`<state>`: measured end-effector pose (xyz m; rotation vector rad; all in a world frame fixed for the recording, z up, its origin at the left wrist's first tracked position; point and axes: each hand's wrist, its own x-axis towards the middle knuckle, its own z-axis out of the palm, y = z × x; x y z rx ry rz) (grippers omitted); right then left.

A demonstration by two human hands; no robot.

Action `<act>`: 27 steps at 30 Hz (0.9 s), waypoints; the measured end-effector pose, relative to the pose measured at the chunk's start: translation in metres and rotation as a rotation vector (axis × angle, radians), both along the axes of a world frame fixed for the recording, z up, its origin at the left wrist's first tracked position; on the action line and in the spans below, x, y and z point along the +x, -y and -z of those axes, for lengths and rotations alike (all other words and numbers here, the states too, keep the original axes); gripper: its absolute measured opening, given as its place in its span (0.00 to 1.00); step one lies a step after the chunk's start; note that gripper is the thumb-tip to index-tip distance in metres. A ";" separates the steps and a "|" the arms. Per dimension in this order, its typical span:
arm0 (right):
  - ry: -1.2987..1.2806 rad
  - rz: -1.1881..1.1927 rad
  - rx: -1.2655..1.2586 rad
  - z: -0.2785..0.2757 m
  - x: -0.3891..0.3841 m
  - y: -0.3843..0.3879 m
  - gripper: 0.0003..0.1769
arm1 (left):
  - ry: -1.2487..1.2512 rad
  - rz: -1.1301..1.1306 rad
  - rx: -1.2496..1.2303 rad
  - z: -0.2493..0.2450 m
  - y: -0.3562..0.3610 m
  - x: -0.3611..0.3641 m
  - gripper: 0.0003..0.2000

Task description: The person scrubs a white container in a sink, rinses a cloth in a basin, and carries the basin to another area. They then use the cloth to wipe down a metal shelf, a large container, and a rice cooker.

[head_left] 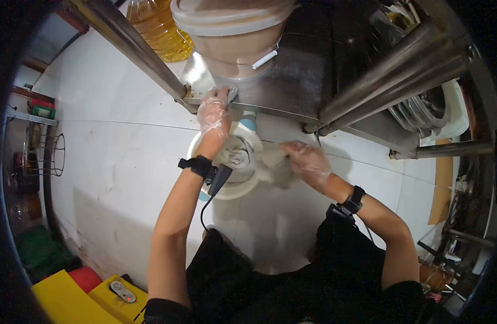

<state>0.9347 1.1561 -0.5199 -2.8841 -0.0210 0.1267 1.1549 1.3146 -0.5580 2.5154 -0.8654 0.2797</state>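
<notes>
My left hand [215, 116], in a thin clear glove, is up at centre frame. Its fingers [220, 97] are pressed together against the front lip of the steel bench [281, 92]; I cannot tell whether they hook over the lip or only rest on it. My right hand [309, 162], gloved too, sits right of centre and is blurred. As far as I can make out, its fingers are bunched into a pale cloth [270, 166] that hangs just beside the white bucket [235, 191] on the tiled floor [124, 151]. A second crumpled grey rag [238, 156] lies inside the bucket, below my left wrist.

I'd judge the cloth to be limp, light and probably wet, so it will sag and slip against the glove. A full fistful through the middle would hold it better than a pinch at a corner.

On the bench at top centre stands a lidded tub [235, 32], with an oil bottle [159, 27] to its left. A black band [197, 164] wraps each wrist.
</notes>
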 end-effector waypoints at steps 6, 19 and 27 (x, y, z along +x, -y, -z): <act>-0.007 0.059 0.263 -0.005 -0.032 0.015 0.19 | 0.032 0.013 -0.016 0.156 0.109 0.003 0.22; -0.133 0.277 0.269 -0.020 -0.053 0.038 0.17 | -0.155 0.688 -0.326 0.097 0.122 -0.051 0.13; -0.005 0.403 0.365 -0.059 -0.030 0.026 0.14 | 0.164 -0.038 0.286 0.006 -0.005 0.011 0.16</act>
